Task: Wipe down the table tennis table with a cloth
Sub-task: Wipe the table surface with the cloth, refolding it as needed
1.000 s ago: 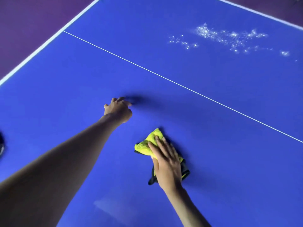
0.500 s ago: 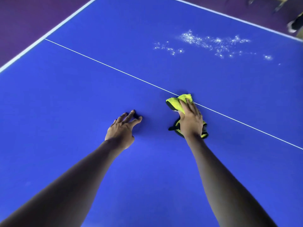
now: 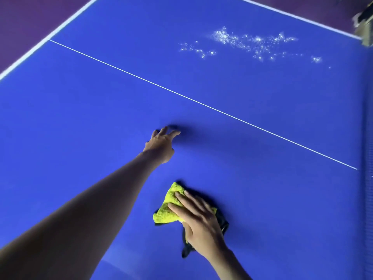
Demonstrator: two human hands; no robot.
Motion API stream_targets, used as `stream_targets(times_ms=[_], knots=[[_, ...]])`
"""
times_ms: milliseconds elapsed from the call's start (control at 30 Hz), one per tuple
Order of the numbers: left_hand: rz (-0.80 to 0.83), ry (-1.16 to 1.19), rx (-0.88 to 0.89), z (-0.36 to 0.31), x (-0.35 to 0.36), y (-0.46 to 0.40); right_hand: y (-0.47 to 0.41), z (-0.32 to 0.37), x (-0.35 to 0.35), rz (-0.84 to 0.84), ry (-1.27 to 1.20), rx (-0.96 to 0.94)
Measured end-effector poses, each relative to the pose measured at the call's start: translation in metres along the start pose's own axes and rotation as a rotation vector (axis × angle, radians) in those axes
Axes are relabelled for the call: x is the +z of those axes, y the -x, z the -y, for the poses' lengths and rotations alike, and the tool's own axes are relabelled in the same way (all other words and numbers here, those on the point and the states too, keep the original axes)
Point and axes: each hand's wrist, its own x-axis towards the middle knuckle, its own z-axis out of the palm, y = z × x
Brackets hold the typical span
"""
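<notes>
The blue table tennis table fills the view, with a thin white centre line running across it. My right hand lies flat with straight fingers on a yellow cloth with a dark edge, pressing it onto the near part of the table. My left hand rests further out on the bare surface with its fingers spread and fingertips touching the table. A patch of white shiny droplets or specks sits on the far half beyond the centre line.
The white border line marks the table's left edge, with dark purple floor beyond it. The net stands along the right edge of the view. A blurred object shows at the top right, off the table.
My right hand has pulled the cloth back from the centre line towards me. My left hand stays planted on the table.
</notes>
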Motion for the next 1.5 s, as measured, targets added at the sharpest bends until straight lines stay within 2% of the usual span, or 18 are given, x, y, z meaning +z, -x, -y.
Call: stream_targets(times_ms=[100, 233, 333, 400, 500, 633, 767, 833, 900, 967, 1100, 1167, 1267, 1367, 1500], knots=[[0.042, 0.007, -0.002, -0.001, 0.018, -0.001, -0.026, -0.041, -0.01, -0.051, 0.056, 0.045], [-0.017, -0.009, -0.026, -0.003, 0.027, -0.003, -0.098, -0.137, -0.035, -0.241, 0.087, 0.286], [-0.032, -0.01, -0.031, -0.001, 0.028, -0.008, -0.143, -0.205, -0.058, -0.298, 0.111, 0.486], [-0.053, -0.021, -0.027, -0.002, 0.029, -0.008, -0.153, -0.221, -0.064, -0.302, 0.1, 0.572], [-0.045, -0.037, -0.041, -0.001, 0.025, -0.011, -0.135, -0.2, -0.058, -0.326, 0.107, 0.556], [-0.051, -0.035, -0.086, -0.023, 0.007, -0.014, -0.052, -0.115, -0.039, -0.258, 0.086, 0.46], [-0.13, 0.007, 0.06, -0.072, 0.007, -0.008, 0.047, -0.035, -0.02, -0.16, -0.002, 0.268], [-0.03, 0.044, 0.129, -0.089, 0.021, -0.006, 0.074, -0.028, -0.018, -0.098, 0.031, 0.135], [0.103, 0.021, 0.123, -0.097, 0.037, -0.003, 0.073, -0.047, -0.027, -0.062, 0.119, 0.04], [0.152, 0.0, 0.098, -0.099, 0.049, -0.002, 0.057, -0.078, -0.035, -0.115, 0.147, 0.08], [0.078, -0.019, 0.099, -0.097, 0.059, -0.003, -0.005, -0.173, -0.062, -0.249, 0.192, 0.371], [0.054, -0.027, 0.101, -0.099, 0.06, -0.007, -0.035, -0.225, -0.082, -0.278, 0.212, 0.505], [0.042, -0.044, 0.091, -0.1, 0.062, -0.008, -0.059, -0.268, -0.103, -0.259, 0.168, 0.579], [0.072, -0.084, 0.061, -0.103, 0.058, -0.007, -0.044, -0.248, -0.096, -0.292, 0.17, 0.604], [0.045, -0.174, 0.049, -0.13, 0.049, 0.002, 0.025, -0.163, -0.072, -0.311, 0.196, 0.582]])
